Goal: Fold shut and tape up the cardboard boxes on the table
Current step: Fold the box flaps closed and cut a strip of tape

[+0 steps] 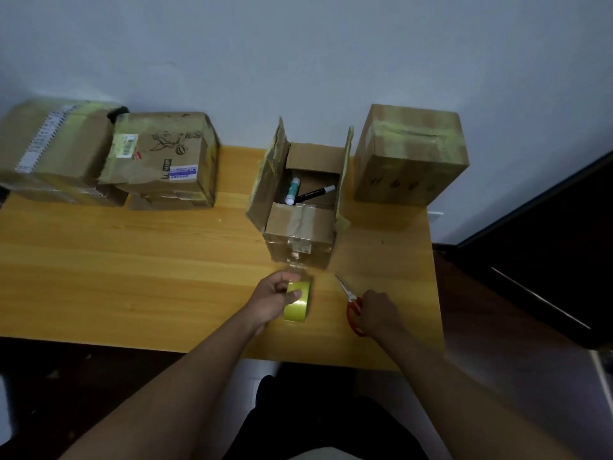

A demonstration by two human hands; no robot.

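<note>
An open cardboard box (300, 232) stands mid-table with its side flaps up; a glue stick (292, 191) and a black marker (315, 194) lie inside. My left hand (273, 298) grips a yellow-green tape roll (298, 303) just in front of the box, and a clear strip of tape runs from the roll up onto the box's near face. My right hand (378, 310) holds red-handled scissors (352, 305), blades pointing toward the box's near right corner.
Three taped boxes stand along the wall: one at far left (53, 151), one beside it (166, 157), one at right (411, 154). The wooden table (132, 260) ends at its right edge near a dark cabinet (547, 260).
</note>
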